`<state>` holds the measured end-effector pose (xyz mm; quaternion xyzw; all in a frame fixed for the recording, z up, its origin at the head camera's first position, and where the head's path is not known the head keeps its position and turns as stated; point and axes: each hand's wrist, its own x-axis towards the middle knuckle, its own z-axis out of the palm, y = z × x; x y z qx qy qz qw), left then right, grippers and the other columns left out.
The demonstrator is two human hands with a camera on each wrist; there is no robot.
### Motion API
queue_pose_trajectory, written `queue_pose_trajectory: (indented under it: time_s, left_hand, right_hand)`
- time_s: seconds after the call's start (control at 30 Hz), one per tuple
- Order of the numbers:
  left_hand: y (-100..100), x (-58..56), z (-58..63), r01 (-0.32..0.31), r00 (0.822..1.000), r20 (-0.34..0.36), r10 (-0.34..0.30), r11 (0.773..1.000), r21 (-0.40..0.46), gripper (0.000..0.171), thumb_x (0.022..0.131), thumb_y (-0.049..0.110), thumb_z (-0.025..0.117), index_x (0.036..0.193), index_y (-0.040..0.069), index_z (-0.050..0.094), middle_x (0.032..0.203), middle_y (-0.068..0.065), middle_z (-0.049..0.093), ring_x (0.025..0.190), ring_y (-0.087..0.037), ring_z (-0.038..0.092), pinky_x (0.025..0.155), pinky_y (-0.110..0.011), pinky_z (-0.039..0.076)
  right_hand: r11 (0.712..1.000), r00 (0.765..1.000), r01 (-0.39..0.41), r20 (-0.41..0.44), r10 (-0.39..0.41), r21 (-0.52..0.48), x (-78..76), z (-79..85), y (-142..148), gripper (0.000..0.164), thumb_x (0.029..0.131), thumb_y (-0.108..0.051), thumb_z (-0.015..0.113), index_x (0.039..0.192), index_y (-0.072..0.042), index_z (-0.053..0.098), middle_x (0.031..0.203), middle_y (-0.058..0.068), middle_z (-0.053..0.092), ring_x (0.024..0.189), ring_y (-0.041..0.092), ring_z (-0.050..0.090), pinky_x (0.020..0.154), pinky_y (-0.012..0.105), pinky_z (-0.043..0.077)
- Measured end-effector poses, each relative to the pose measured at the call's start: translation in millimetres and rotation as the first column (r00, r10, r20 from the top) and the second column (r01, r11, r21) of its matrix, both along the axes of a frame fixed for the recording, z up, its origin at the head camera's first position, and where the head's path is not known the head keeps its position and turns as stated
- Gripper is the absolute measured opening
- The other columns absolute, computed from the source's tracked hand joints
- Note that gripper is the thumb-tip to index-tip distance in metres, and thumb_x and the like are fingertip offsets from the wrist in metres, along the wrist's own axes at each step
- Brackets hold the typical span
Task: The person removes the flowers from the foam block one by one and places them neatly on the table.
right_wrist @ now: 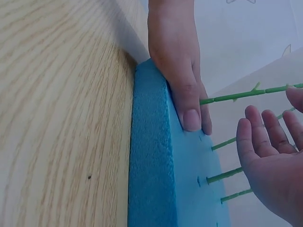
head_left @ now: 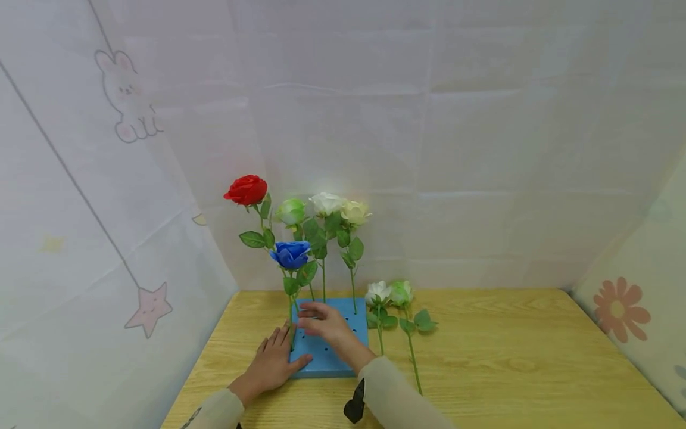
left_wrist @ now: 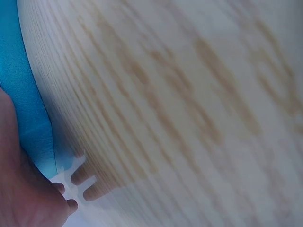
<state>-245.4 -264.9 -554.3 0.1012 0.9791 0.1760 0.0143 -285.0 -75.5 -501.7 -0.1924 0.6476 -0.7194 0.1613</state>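
Note:
Several artificial roses stand upright in a blue foam block with holes in its top. My left hand rests at the block's left edge, its thumb lying over the top near the front corner. Beside that hand rises the stem of a blue rose. My right hand is over the block with loosely bent fingers. In the right wrist view, its fingers are apart from one another, and the thumb is close to the blue rose's green stem. Behind stand a red rose, a green-white rose, a white rose and a cream rose.
To the right of the block, a loose white rose and a loose green-white rose lie on the wooden table. A pale printed cloth hangs behind and at both sides.

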Motion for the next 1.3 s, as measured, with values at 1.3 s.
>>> queue_pose_trajectory:
  time_s: [1.3]
  left_hand:
    - [0.3, 1.8, 3.8, 0.0, 0.999, 0.053, -0.001, 1.0, 0.015, 0.099, 0.097, 0.071, 0.045, 0.161, 0.0, 0.02, 0.166, -0.024, 0.018, 0.152, -0.046, 0.014, 0.115, -0.071, 0.013]
  right_hand:
    - [0.997, 0.997, 0.074, -0.024, -0.073, 0.009, 5.5, -7.4, -33.7, 0.026, 0.097, -0.014, 0.07, 0.121, -0.006, 0.073, 0.121, 0.005, 0.072, 0.108, 0.017, 0.069, 0.094, 0.044, 0.055]
